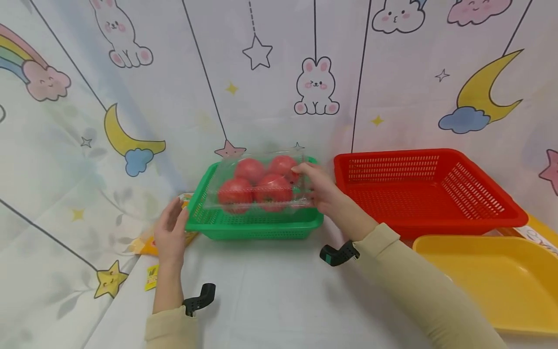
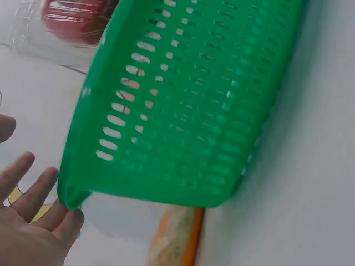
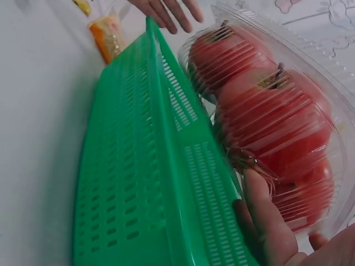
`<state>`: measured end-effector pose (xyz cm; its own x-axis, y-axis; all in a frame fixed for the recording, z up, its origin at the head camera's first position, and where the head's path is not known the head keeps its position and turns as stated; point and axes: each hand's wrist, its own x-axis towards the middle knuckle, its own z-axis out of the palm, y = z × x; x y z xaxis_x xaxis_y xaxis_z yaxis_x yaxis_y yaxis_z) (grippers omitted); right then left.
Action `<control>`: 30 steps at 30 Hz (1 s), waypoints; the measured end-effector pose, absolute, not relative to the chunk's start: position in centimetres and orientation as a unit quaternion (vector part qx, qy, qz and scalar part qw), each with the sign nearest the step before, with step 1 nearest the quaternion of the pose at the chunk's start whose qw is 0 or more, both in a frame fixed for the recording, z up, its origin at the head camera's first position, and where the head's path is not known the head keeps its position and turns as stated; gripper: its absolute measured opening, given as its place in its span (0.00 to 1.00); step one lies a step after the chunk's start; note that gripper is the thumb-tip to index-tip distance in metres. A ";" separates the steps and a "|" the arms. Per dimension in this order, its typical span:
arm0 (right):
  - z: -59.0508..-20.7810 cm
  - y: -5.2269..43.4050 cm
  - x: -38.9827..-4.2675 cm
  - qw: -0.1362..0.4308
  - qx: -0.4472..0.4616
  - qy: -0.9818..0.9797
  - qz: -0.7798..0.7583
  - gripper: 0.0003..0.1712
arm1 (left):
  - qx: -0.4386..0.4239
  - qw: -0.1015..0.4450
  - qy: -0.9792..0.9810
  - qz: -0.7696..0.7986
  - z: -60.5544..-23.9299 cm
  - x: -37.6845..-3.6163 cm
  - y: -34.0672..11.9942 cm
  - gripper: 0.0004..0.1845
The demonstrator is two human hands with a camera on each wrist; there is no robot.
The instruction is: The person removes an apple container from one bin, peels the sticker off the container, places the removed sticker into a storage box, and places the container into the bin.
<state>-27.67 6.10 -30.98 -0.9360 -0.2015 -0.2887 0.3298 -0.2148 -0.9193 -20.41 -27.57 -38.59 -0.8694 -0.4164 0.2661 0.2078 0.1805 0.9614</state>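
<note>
Tabletop: three baskets (image 1: 255,224), four tomatoes (image 1: 261,184)

A green slotted basket (image 2: 183,105) filled most of the left wrist view, seen from its outer wall and tilted across the frame. The left hand (image 2: 30,221) lay at the lower left with fingers straight and spread, its fingertips just at the basket's rounded corner. Above the rim, at the upper left, a clear plastic container (image 2: 33,39) showed a red tomato (image 2: 75,19) inside. An orange packet (image 2: 175,238) lay on the white counter (image 2: 316,166) just below the basket.
</note>
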 end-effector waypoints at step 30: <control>-34.6 2.2 -30.9 0.204 0.128 0.684 -0.688 0.46 | 0.143 0.178 -0.644 -0.730 -42.4 -21.6 -28.2 0.28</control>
<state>-30.95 2.16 -34.57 -0.8842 -0.1058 -0.4550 0.4556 0.0197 -0.8900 -21.64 -28.23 -42.39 -0.8956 -0.4445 0.0196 0.0752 -0.1079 0.9913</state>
